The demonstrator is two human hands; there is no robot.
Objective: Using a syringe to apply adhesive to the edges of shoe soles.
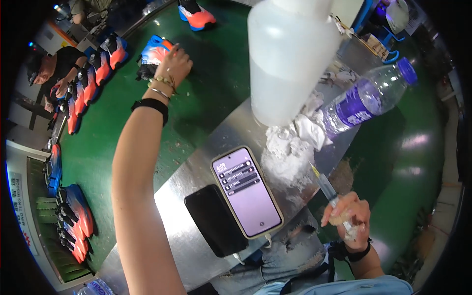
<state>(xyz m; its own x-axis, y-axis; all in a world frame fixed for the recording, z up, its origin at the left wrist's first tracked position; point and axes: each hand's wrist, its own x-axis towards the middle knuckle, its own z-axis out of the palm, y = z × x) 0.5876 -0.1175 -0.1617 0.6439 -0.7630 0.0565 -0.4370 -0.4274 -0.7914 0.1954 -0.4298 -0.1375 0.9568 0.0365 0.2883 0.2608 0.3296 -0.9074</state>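
My left hand (174, 65) reaches far out over the green surface, its fingers closed on a blue, orange and black sports shoe (154, 50) that lies there. A beaded bracelet, a bangle and a black band circle that wrist. At the lower right, my right hand (350, 216) is wrapped round a clear syringe (325, 188) with a yellow-based tip pointing up and left. Some pale crumpled material shows between those fingers too. The syringe tip is close to a heap of white crumpled tissue (287, 152) on the metal ledge.
Two phones, one lit (250, 196) and one dark (215, 221), lie on the metal ledge (172, 189) with cables. A large white bottle (285, 73) and a purple-labelled water bottle (366, 101) stand beyond. Shoes line the left (88, 83); a co-worker (64, 69) handles one.
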